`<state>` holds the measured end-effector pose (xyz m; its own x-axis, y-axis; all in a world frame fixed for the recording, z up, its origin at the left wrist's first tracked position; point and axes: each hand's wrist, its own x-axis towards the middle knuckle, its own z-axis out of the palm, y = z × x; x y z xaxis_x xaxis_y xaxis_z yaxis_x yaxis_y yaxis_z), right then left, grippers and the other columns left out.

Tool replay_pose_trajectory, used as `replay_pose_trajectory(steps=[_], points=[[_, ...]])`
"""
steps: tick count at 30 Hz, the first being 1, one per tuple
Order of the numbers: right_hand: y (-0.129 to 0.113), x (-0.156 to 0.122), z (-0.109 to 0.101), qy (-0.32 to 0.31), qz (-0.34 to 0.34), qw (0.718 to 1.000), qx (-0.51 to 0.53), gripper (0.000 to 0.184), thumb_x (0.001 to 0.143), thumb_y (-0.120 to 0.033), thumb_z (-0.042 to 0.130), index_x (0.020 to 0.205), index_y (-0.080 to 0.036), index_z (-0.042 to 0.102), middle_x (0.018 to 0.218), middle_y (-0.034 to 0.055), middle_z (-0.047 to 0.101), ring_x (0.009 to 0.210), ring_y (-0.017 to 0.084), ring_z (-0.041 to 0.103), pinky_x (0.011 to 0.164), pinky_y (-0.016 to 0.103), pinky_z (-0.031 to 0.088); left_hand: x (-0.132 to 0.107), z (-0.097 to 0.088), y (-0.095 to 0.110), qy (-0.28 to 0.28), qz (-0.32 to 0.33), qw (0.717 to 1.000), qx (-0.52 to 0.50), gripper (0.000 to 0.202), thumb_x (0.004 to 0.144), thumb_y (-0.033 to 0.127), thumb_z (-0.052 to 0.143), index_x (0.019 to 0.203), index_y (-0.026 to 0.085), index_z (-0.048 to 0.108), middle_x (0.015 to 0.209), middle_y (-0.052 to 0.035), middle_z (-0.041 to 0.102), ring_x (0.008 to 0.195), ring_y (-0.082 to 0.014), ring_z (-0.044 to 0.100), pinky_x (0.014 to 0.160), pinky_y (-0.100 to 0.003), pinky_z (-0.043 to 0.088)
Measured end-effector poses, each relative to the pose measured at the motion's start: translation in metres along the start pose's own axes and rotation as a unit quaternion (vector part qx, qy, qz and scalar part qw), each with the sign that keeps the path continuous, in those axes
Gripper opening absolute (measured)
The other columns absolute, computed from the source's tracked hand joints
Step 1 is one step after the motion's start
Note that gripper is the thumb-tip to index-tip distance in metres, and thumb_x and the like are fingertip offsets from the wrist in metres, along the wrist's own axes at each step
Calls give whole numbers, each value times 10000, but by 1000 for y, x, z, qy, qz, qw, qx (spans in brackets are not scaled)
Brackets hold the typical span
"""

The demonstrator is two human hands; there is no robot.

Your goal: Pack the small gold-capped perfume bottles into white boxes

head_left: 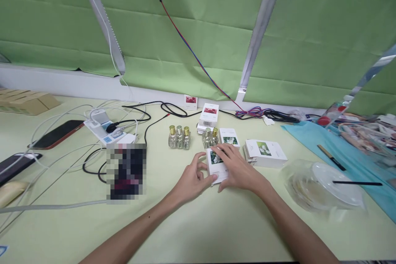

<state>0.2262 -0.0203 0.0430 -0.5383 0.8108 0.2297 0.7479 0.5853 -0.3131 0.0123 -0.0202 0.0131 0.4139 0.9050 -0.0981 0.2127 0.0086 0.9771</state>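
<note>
Both of my hands are on a small white box (217, 170) with a white-flower picture, near the middle of the table. My left hand (194, 176) grips its left side, thumb on the near left corner. From above, my right hand (236, 168) wraps over the box's right side and far edge, hiding part of it. Just beyond are small glass bottles (208, 137) with gold and silvery caps, partly behind my fingers. Three similar bottles (179, 137) stand further left. Another flower-print box (229, 137) lies behind my right hand, and more white boxes (266, 153) are to its right.
Boxes with a red print (208, 116) sit at the back. On the left are a power strip (108, 129), tangled cables and phones (57, 134). A bagged round container (321, 187), a blue cloth (309, 140) and a clear bottle (335, 111) occupy the right.
</note>
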Motion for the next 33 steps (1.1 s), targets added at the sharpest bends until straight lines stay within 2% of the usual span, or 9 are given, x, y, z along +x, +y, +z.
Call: replay_pose_trajectory(steps=[4, 9, 12, 16, 20, 24, 26, 29, 33], points=[[-3, 3, 8, 64, -61, 995, -34, 1203, 595, -408, 960, 1557, -265, 252, 1473, 152, 448, 1377, 368, 388, 1148, 538, 356, 3, -3, 0, 56, 23, 998, 12, 614, 819, 451, 730, 1334, 250, 463, 964, -19, 647, 521, -70, 504, 492, -199, 401], [-2, 4, 2, 135, -94, 986, -2, 835, 844, -555, 735, 1511, -237, 346, 1359, 151, 569, 1271, 336, 501, 1103, 522, 379, 3, -3, 1, 71, 49, 994, 69, 458, 826, 414, 709, 1222, 236, 567, 1000, -24, 660, 484, -51, 403, 459, -194, 319], [5, 7, -7, 170, -71, 983, 24, 520, 993, -432, 557, 1455, -237, 422, 1305, 134, 622, 1223, 302, 550, 1073, 488, 397, 1, -2, 1, 84, 59, 989, 104, 423, 838, 398, 685, 1214, 246, 564, 1021, -19, 670, 476, -58, 401, 458, -200, 321], [28, 22, -20, 190, 20, 981, 29, 378, 1029, -360, 463, 1380, -227, 501, 1315, 120, 625, 1254, 276, 536, 1086, 440, 386, 0, -2, 1, 102, 91, 975, 174, 369, 862, 356, 649, 1206, 248, 571, 1026, -20, 690, 509, -84, 422, 498, -215, 345], [58, 42, -31, 50, 118, 991, -23, 484, 984, -353, 524, 1435, -190, 468, 1404, 163, 540, 1311, 310, 496, 1113, 461, 352, -1, -2, 3, 118, 101, 964, 217, 342, 868, 340, 634, 1185, 231, 569, 1009, -33, 697, 552, -107, 470, 524, -226, 358], [78, 61, -33, -123, 160, 978, -53, 910, 781, -328, 765, 1560, -226, 306, 1552, 188, 389, 1435, 347, 384, 1157, 456, 292, -1, -2, 3, 126, 95, 958, 240, 295, 867, 346, 629, 1123, 219, 555, 895, -19, 673, 567, -121, 501, 530, -227, 365], [84, 71, -31, -164, 179, 968, -62, 1112, 678, -302, 839, 1597, -212, 219, 1621, 216, 273, 1512, 361, 253, 1197, 461, 219, -1, -3, 2, 130, 91, 955, 251, 286, 859, 354, 634, 1095, 219, 543, 852, -10, 654, 570, -127, 507, 527, -227, 368], [88, 82, -27, -201, 188, 959, -60, 1206, 644, -296, 847, 1618, -194, 142, 1643, 228, 221, 1547, 340, 156, 1218, 465, 159, 0, -5, 1, 136, 85, 951, 264, 274, 855, 370, 630, 1060, 224, 523, 822, -2, 633, 580, -134, 518, 531, -230, 381], [88, 88, -26, -208, 177, 960, -66, 1214, 629, -305, 845, 1616, -190, 147, 1564, 218, 357, 1465, 366, 327, 1197, 467, 188, 0, -5, 3, 144, 81, 945, 283, 250, 847, 385, 626, 985, 230, 486, 796, 5, 613, 599, -146, 521, 536, -241, 380]])
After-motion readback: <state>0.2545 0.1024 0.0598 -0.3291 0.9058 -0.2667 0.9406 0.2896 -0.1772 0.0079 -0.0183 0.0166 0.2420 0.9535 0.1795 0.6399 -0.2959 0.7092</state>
